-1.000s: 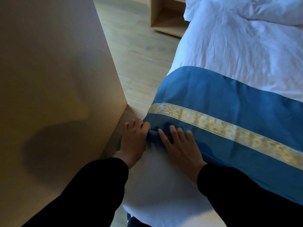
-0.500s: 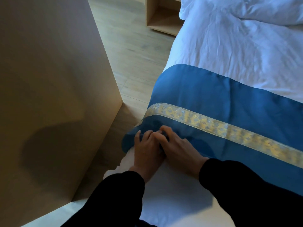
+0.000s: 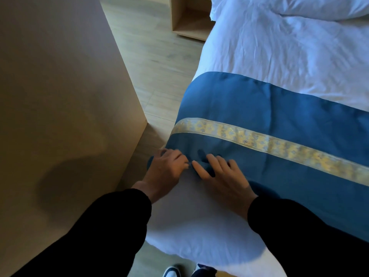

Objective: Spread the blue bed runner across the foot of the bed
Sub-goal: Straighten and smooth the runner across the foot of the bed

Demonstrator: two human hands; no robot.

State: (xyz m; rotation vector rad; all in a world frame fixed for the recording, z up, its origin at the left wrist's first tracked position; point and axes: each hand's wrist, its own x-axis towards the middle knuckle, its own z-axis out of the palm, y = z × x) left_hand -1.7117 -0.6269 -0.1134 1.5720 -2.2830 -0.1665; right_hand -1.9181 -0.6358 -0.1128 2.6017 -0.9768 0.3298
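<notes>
Left grip [image 3: 166,168]: knuckles up, fingers curled tight, pinching the near edge of the runner [image 3: 259,108] at its hanging corner. Some blur here, so I cannot read the exact fingertip contact.

Right grip [image 3: 223,178]: just beside the left one, thumb tip almost touching the left knuckles. Fingers straight and a little spread, lying flat on the runner; a small ridge of blue cloth stands between thumb and forefinger. It holds nothing.

The runner lies across the foot of the bed [image 3: 269,56], running away from both grips toward the right edge of view. Its end drapes over the bed's side just beyond the left grip. The gold band [image 3: 259,139] runs along it just beyond the fingertips of both. Behind the wrists, toward me, bare white cover shows.

Beyond the runner, the white cover is wrinkled, with a pillow [image 3: 319,7] at the far end.

Left of the left grip: wood floor [image 3: 155,56], then a tall tan panel [image 3: 60,76]. Far beyond, an open wooden box [image 3: 189,23] stands on the floor by the bed. Below the sleeves [image 3: 99,236], a shoe [image 3: 170,271].
</notes>
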